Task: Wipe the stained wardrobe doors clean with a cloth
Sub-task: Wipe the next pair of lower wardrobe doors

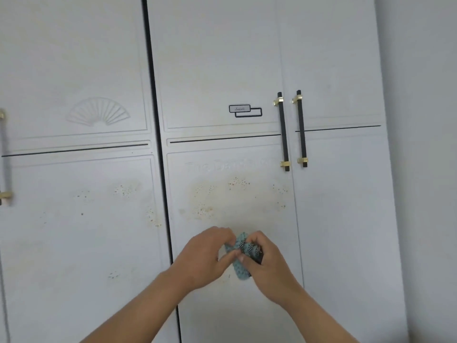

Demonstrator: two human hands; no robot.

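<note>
left hand + right hand | both grip cloth | stained wardrobe doors

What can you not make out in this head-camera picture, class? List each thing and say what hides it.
The cloth: head view, mostly covered by the left hand and right hand; full shape hidden.
The far-left handle: head view, cut by the picture's left edge, blurred.
The door label: head view, lettering too small to read.
The pale marks: head view, too faint to read.
</note>
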